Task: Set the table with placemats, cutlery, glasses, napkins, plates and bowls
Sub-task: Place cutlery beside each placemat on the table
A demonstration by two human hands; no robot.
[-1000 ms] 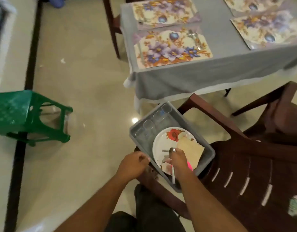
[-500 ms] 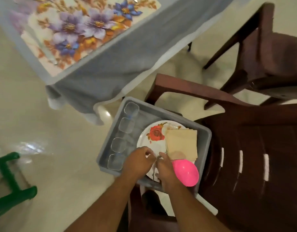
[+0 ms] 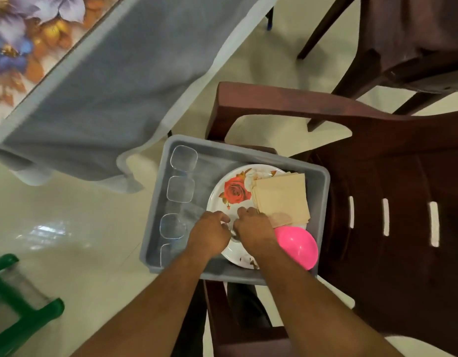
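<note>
- In the grey tub (image 3: pixel 323 181) on the brown chair (image 3: pixel 393 202): white rose-print plate (image 3: pixel 233 194), both hands over its near half.
- L hand (image 3: pixel 210 234) & R hand (image 3: pixel 253 229) side by side, fingers curled down at a bit of metal cutlery (image 3: pixel 234 237) between them; can't tell which hand actually grips it.
- Beige napkins (image 3: pixel 282 197) stacked on plate's right part, just beyond R hand.
- Pink bowl (image 3: pixel 297 244) at tub's near right corner, beside R wrist.
- Clear glasses (image 3: pixel 183 158) in a row along tub's left wall.
- Beyond tub, up-left: table w/ grey cloth (image 3: pixel 106 81), floral placemat (image 3: pixel 24 39) on top.
- Green stool (image 3: pixel 21 318) on floor, well left of tub.
</note>
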